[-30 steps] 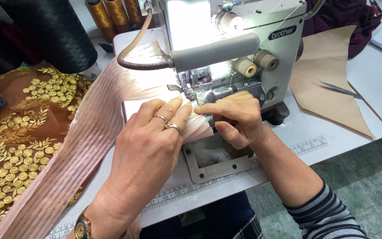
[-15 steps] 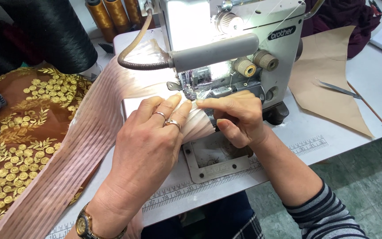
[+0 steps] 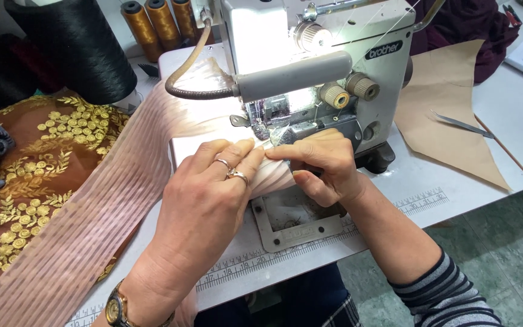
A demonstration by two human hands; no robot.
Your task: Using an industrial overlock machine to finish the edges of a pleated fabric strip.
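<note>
Right in front of the white sewing machine point(image 3: 316, 66), seen from the head camera, both hands work a pale pink pleated strip of sheer fabric point(image 3: 98, 206) that runs from the needle area down across the white worktop point(image 3: 455, 188) toward the lower left corner. The left hand point(image 3: 204, 206), with rings on two fingers and a wristwatch point(image 3: 116, 310) at the wrist, lies flat with fingers spread on the gathered fabric, pressing it down. The right hand point(image 3: 322, 166) pinches the folded edge of the same fabric between thumb and fingertips, just beside the presser foot. A brown cloth with gold embroidery point(image 3: 25, 175) lies to the left, under the strip. Gold thread spools point(image 3: 158, 24) and a big black thread cone point(image 3: 80, 48) stand behind. A tan paper pattern piece point(image 3: 449, 115) lies at right with metal tweezers point(image 3: 461, 124) on it.
</note>
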